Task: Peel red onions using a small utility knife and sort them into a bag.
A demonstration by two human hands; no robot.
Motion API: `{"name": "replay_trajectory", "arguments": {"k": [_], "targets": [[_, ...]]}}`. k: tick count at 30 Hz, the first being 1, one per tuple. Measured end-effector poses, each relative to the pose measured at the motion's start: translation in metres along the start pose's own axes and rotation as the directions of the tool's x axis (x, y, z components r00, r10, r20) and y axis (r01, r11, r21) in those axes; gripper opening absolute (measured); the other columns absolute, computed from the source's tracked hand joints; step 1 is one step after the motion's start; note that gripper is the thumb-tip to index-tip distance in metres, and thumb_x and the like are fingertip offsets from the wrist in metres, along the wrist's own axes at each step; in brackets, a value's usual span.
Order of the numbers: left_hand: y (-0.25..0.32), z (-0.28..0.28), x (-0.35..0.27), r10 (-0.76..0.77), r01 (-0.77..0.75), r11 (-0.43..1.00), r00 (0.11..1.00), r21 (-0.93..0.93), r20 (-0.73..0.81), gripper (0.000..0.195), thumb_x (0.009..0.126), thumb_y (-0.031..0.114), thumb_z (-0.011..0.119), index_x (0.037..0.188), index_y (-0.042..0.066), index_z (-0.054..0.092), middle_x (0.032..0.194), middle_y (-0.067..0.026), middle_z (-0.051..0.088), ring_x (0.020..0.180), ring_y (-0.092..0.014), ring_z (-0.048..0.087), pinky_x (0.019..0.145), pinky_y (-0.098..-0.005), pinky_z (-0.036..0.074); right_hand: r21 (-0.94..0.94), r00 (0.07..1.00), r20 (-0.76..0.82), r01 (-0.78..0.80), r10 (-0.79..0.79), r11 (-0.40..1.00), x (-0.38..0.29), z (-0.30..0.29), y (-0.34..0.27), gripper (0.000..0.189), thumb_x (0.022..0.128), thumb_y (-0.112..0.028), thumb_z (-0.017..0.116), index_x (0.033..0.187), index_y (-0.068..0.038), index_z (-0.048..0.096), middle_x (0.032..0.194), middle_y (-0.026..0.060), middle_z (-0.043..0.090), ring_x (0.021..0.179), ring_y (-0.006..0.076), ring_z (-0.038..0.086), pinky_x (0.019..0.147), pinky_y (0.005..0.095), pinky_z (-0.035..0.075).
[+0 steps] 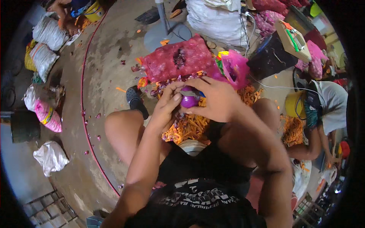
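Note:
My left hand (168, 102) holds a shiny purple onion (190, 102) from its left side, thumb near the top. On the right, my right hand (219, 98) curls around the same onion and grips a small knife whose grey blade (188, 93) lies across it. A bit of blue, apparently the knife's handle, shows between the fingers. Below both hands, between my legs, spreads a heap of orange carrot peelings (188, 128) mixed with onion skins. Just beyond my hands lies a red mesh sack of onions (162, 62), dark at a gap in its middle.
A pink plastic bag (235, 68) sits beside the sack. Behind it stand a fan base (154, 37) and a large white sack (216, 22). A red hose (82, 94) curves along the floor at left. Another person (328, 105) bends over peelings near a yellow bucket (293, 104) at right.

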State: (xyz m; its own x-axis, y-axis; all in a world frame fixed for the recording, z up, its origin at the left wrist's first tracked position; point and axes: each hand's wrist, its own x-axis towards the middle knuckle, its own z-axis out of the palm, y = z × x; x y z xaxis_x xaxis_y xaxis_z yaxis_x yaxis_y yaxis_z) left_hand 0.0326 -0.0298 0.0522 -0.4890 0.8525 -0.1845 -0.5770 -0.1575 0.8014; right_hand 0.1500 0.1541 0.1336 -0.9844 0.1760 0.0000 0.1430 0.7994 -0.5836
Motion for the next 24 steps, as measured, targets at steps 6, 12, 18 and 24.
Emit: {"name": "replay_trajectory", "arguments": {"k": [6,12,18,24], "targets": [[-0.007,-0.020,0.033,-0.045,0.046,0.998,0.999,0.030,-0.029,0.055,0.111,0.044,0.058,0.153,0.009,0.046,0.139,-0.0120,0.056,0.113,-0.028,0.067,0.094,-0.0434,0.055,-0.070,0.984,-0.034,-0.178,0.176,0.982,0.035,-0.118,0.098,0.063,0.079,-0.035,0.091,0.131,-0.006,0.071,0.112,0.0160,0.077,0.103,0.0282,0.075,0.093,0.0405,0.059],[-0.034,-0.062,0.078,-0.164,0.239,0.943,0.940,0.233,-0.298,0.044,0.112,0.030,0.060,0.147,0.003,0.053,0.135,-0.0119,0.062,0.110,-0.024,0.067,0.094,-0.0402,0.053,0.002,0.843,0.111,-0.530,0.527,0.848,0.069,-0.020,0.347,0.069,0.078,-0.032,0.087,0.137,-0.002,0.069,0.119,0.0186,0.079,0.106,0.0270,0.077,0.093,0.0405,0.059],[-0.079,-0.129,0.133,-0.314,0.468,0.833,0.838,0.294,-0.446,0.040,0.110,0.024,0.064,0.141,0.000,0.059,0.129,-0.0106,0.068,0.105,-0.021,0.069,0.089,-0.0353,0.055,0.393,0.664,-0.121,-0.650,0.738,0.650,0.020,0.151,0.571,0.075,0.087,-0.029,0.079,0.153,-0.009,0.049,0.133,0.0245,0.072,0.122,0.0377,0.071,0.101,0.0440,0.056],[-0.127,-0.175,0.274,-0.242,0.495,0.669,0.850,0.555,-0.468,0.033,0.107,0.021,0.069,0.132,0.000,0.067,0.116,-0.0098,0.073,0.101,-0.020,0.071,0.091,-0.0339,0.055,0.022,0.433,-0.076,-0.900,0.898,0.436,0.035,0.173,0.537,0.065,0.102,-0.054,0.063,0.150,-0.012,0.052,0.127,0.0305,0.070,0.118,0.0482,0.069,0.100,0.0508,0.053]]}}
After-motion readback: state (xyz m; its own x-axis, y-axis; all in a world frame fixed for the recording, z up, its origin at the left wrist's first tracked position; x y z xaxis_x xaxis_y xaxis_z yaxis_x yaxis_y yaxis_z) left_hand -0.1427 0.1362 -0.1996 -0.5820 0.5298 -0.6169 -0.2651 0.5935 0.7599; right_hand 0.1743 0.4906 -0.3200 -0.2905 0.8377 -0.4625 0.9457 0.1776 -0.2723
